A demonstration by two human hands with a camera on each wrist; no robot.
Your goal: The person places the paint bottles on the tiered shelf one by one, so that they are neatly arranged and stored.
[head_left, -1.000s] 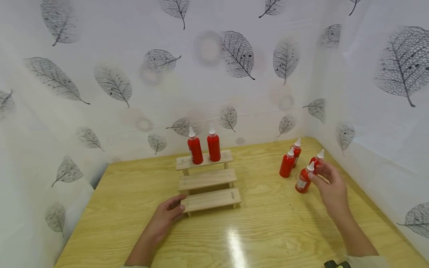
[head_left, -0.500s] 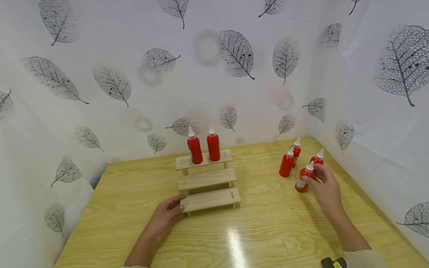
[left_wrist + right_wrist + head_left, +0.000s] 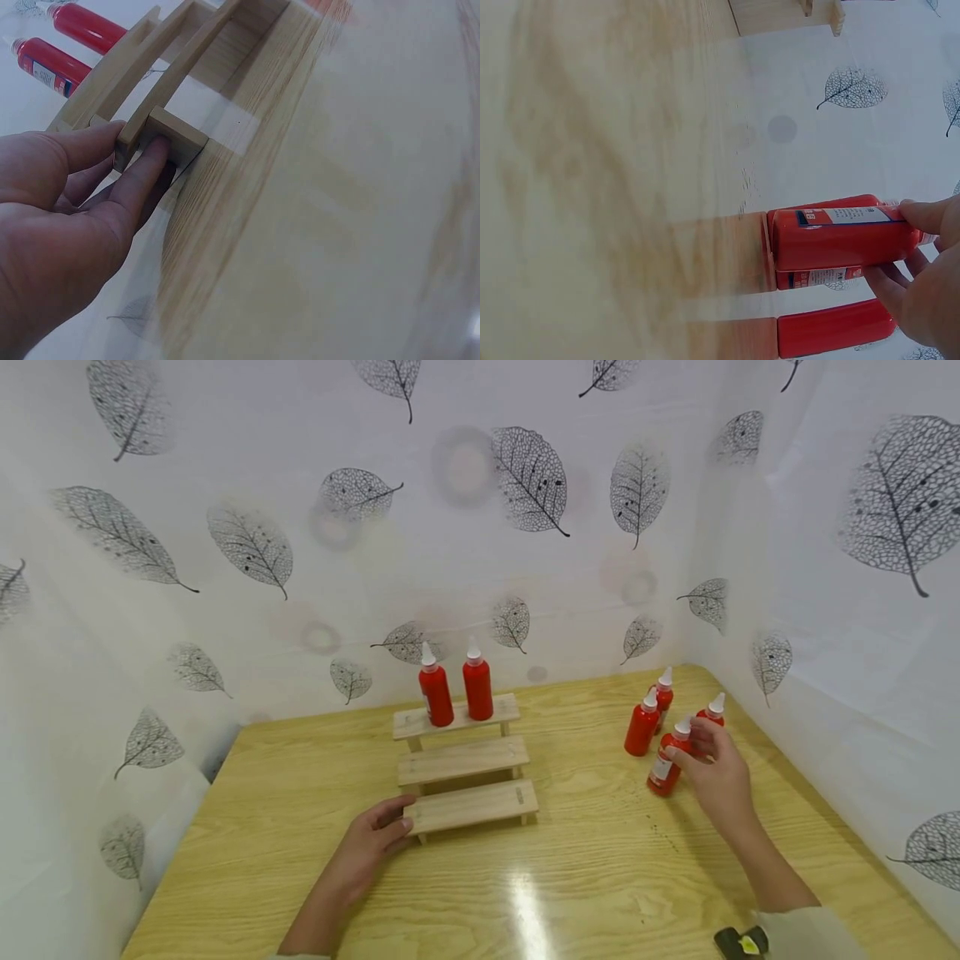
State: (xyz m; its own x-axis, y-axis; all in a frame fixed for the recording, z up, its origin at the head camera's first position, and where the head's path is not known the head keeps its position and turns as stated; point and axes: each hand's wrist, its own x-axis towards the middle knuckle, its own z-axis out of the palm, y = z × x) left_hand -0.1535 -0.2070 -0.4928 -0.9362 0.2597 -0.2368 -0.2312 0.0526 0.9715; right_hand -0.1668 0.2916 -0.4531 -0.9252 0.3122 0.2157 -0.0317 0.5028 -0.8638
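My left hand point(image 3: 366, 845) grips the left end of the lowest step of a three-tier wooden display stand point(image 3: 472, 807). In the left wrist view, the thumb lies on top of the board point(image 3: 176, 79) and the fingers reach beneath it. At the right, my right hand point(image 3: 723, 781) pinches a red squeeze bottle point(image 3: 664, 768) near its white nozzle cap, thumb on one side and fingers on the other. This bottle leans slightly; the right wrist view shows its label point(image 3: 855, 216). Two like bottles, a left one point(image 3: 437, 695) and a right one point(image 3: 477, 689), stand on the top step.
Behind the right hand stand more red bottles: a front one point(image 3: 641, 731), one behind it point(image 3: 664, 695) and a partly hidden one point(image 3: 711, 710). Leaf-printed white sheeting point(image 3: 585, 602) walls the wooden table point(image 3: 300, 777) at the back and sides.
My right hand has closed on the front bottle's upper part and drawn it a little to the left, tilting it. The left hand and the stand have kept their place.
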